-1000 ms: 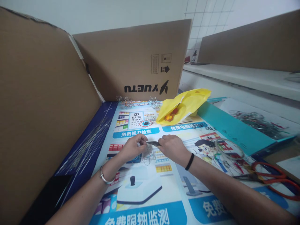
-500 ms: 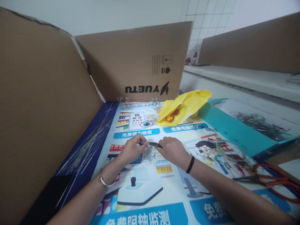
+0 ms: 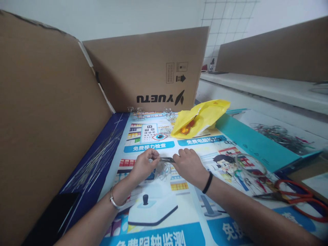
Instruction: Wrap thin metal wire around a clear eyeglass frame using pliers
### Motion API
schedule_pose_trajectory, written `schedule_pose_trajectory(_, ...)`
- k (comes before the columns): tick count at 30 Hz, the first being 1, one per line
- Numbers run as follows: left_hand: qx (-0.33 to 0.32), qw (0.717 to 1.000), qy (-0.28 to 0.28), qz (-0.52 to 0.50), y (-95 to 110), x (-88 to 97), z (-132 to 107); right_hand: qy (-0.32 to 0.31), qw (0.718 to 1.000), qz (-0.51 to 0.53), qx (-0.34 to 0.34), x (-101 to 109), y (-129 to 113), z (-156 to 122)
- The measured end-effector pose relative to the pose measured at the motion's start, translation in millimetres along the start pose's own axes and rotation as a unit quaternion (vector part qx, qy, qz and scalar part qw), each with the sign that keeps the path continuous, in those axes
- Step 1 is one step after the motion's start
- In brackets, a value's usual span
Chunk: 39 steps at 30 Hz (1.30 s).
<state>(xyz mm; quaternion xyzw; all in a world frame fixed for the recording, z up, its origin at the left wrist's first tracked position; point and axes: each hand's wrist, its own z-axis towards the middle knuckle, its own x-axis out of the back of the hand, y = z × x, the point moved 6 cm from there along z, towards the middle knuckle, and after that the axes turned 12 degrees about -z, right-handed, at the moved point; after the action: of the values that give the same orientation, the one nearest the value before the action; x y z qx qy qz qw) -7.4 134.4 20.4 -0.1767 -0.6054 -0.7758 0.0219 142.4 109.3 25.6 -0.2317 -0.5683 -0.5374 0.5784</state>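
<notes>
My right hand (image 3: 189, 167) is wrapped round a pair of pliers (image 3: 167, 159), whose dark jaws point left. The jaw tips meet the fingers of my left hand (image 3: 146, 164), which pinch what looks like a thin wire; it is too small to make out clearly. Just beneath the pliers lies a tangle of thin bent wire pieces (image 3: 163, 171) on the printed poster. Which piece the jaws touch, I cannot tell.
Orange-handled scissors (image 3: 294, 198) lie at right, near a wire coil (image 3: 252, 165). A yellow bag (image 3: 200, 119) sits behind my hands. Straight wires (image 3: 94, 167) lie left, by a cardboard wall (image 3: 46, 112). A teal box (image 3: 253, 140) holds tangled wires.
The pliers have turned slightly, and their jaws now lie more level. My right hand has shifted a little; both hands stay close together over the wire pieces.
</notes>
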Motion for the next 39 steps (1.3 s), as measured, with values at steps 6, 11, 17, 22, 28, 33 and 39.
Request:
schedule_pose_trajectory(6,0.009,0.999,0.031,-0.01,-0.9,2.7,-0.8,0.026,1.0,-0.016,-0.006,1.2,-2.6,-1.1)
schedule_pose_trajectory(11,0.013,0.999,0.045,-0.01,-2.3,3.9,-1.8,0.022,0.999,-0.019,-0.014,-1.9,-5.7,-1.0)
schedule_pose_trajectory(17,0.004,0.998,0.07,0.005,0.0,5.0,-2.6,0.02,0.999,-0.023,-0.028,-5.9,-8.5,-1.2)
schedule_pose_trajectory(22,0.006,0.996,0.089,0.004,0.6,5.4,-3.5,0.007,0.999,-0.029,-0.029,-9.7,-9.6,0.3)
schedule_pose_trajectory(28,0.02,0.997,0.071,-0.029,-1.0,5.2,-1.2,-0.023,0.999,-0.013,-0.03,-11.4,-7.1,2.4)
schedule_pose_trajectory(33,0.055,0.994,-0.001,-0.09,-7.6,-1.1,1.9,-0.031,0.999,0.007,-0.023,-11.6,-3.4,3.0)
schedule_pose_trajectory(39,0.056,0.99,-0.028,-0.129,-10.1,-3.2,3.3,-0.036,0.999,0.017,-0.02,-12.3,-2.9,3.8)
